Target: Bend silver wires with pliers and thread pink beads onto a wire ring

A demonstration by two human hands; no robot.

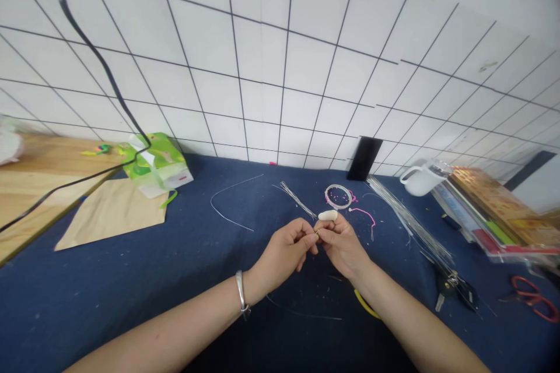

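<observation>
My left hand [292,246] and my right hand [342,243] meet over the blue tabletop, fingertips pinched around a short bit of thin wire [317,232]. Most of that piece is hidden by the fingers. A white finger cover [328,215] sits on one finger of my right hand. Just beyond the fingers lies a small bundle of thin wires [297,199]. Behind my right hand is a round white dish [326,196] with tiny pink bits, and beside it a pink cord [367,213]. A loose wire [306,317] lies near my wrists.
A bent wire [213,205] and a brown paper sheet [116,210] lie left, by a green tissue pack [164,163]. Rightward are long wires [406,215], keys [445,287], red-handled scissors [531,298], a white mug [422,180] and stacked books [494,210]. A black cable [98,58] hangs at left.
</observation>
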